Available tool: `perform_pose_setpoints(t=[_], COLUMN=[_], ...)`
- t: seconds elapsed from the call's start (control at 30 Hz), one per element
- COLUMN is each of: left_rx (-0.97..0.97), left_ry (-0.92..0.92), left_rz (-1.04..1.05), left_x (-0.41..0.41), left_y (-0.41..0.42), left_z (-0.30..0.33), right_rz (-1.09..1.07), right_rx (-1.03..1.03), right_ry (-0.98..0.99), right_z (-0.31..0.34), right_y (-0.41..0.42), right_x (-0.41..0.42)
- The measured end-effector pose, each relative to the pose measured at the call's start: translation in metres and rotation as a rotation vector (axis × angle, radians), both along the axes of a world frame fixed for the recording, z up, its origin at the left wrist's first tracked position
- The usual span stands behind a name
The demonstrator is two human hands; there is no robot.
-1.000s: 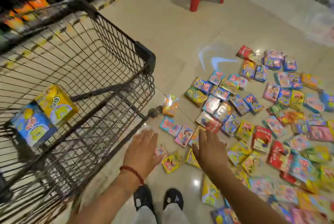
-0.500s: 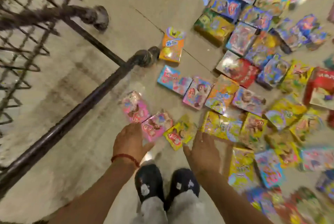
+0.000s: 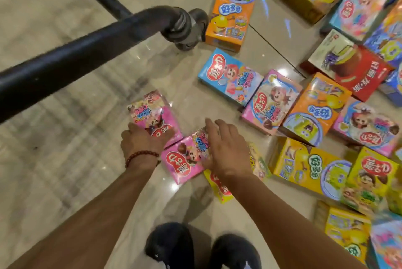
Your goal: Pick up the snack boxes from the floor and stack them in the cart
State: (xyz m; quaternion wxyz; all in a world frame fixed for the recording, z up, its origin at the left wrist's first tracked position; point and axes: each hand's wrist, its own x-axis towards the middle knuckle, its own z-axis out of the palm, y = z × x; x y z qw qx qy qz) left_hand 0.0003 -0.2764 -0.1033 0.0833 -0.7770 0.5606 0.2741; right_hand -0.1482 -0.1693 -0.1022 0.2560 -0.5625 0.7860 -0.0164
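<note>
Two pink snack boxes lie on the tiled floor just ahead of my feet. My left hand (image 3: 142,141), with a bead bracelet on its wrist, grips the near end of the left pink box (image 3: 152,112), thumb on one side and fingers on the other. My right hand (image 3: 224,149) lies with straight fingers over the right edge of the second pink box (image 3: 185,158), thumb against its side. A yellow box (image 3: 219,188) sits partly under that hand. Of the cart, only the black lower frame bar (image 3: 87,55) and a wheel (image 3: 191,29) show.
Several more snack boxes crowd the floor to the right: a blue one (image 3: 228,75), an orange one (image 3: 232,14) beside the cart wheel, a red one (image 3: 356,71), and yellow ones (image 3: 304,166). My dark shoes (image 3: 174,244) stand at the bottom. Bare tiles lie under the cart bar at left.
I have bent lower, so the boxes look much larger and the cart basket is out of view. Both hands dropped onto the two pink boxes; the left one closed on its box.
</note>
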Motion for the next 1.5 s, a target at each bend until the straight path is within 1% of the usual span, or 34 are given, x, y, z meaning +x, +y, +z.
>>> perform_pose_setpoints(t=[0.07, 0.17, 0.2, 0.33, 0.4, 0.53, 0.57, 0.67, 0.73, 0.77, 0.83, 0.87, 0.93, 1.0, 1.1, 1.3, 1.4, 1.5], left_rx=[0.023, 0.044, 0.05, 0.02, -0.043, -0.136, -0.153, -0.181, -0.187, -0.176, -0.127, -0.093, -0.012, 0.044, 0.062, 0.077, 0.046, 0.018], left_ry=[0.062, 0.089, 0.099, 0.167, 0.211, 0.329, 0.334, 0.35, 0.396, 0.424, 0.479, 0.524, 0.614, 0.643, 0.684, 0.846, 0.918, 1.019], left_rz=[0.112, 0.173, 0.193, 0.265, 0.271, 0.305, 0.296, 0.255, 0.274, 0.286, 0.29, 0.293, 0.286, 0.242, 0.121, -0.006, -0.058, -0.099], left_x=[-0.003, -0.006, -0.005, -0.002, -0.005, -0.01, -0.009, -0.004, 0.001, 0.001, 0.002, 0.001, 0.0, -0.007, -0.032, -0.081, -0.106, -0.129], left_y=[-0.006, -0.009, -0.009, -0.006, -0.003, 0.006, 0.009, 0.016, 0.022, 0.026, 0.037, 0.042, 0.053, 0.061, 0.067, 0.051, 0.047, 0.044], left_z=[-0.01, -0.018, -0.02, -0.022, -0.02, -0.009, -0.004, 0.018, 0.04, 0.054, 0.084, 0.099, 0.128, 0.161, 0.227, 0.362, 0.444, 0.523], right_rz=[0.107, 0.24, 0.253, 0.276, 0.253, 0.266, 0.261, 0.284, 0.21, 0.137, -0.113, -0.243, -0.471, -0.608, -0.725, -0.863, -0.928, -0.936], right_rx=[0.004, 0.043, 0.061, 0.058, 0.045, 0.131, 0.116, 0.035, -0.022, -0.021, -0.025, -0.006, -0.053, -0.124, -0.209, -0.39, -0.508, -0.564], right_ry=[-0.028, -0.013, 0.003, 0.004, -0.062, -0.119, -0.112, 0.0, 0.011, -0.025, -0.08, -0.14, -0.297, -0.405, -0.471, -0.438, -0.448, -0.421], right_z=[-0.006, -0.016, -0.017, -0.02, -0.02, -0.009, -0.005, 0.012, 0.03, 0.044, 0.077, 0.096, 0.135, 0.179, 0.239, 0.374, 0.449, 0.524], right_y=[-0.012, -0.018, -0.018, -0.02, -0.016, -0.006, -0.003, 0.016, 0.035, 0.046, 0.064, 0.071, 0.082, 0.083, 0.081, 0.069, 0.068, 0.065], right_x=[-0.006, -0.011, -0.012, -0.012, -0.013, -0.015, -0.014, -0.012, -0.018, -0.023, -0.036, -0.04, -0.049, -0.054, -0.066, -0.107, -0.125, -0.144])
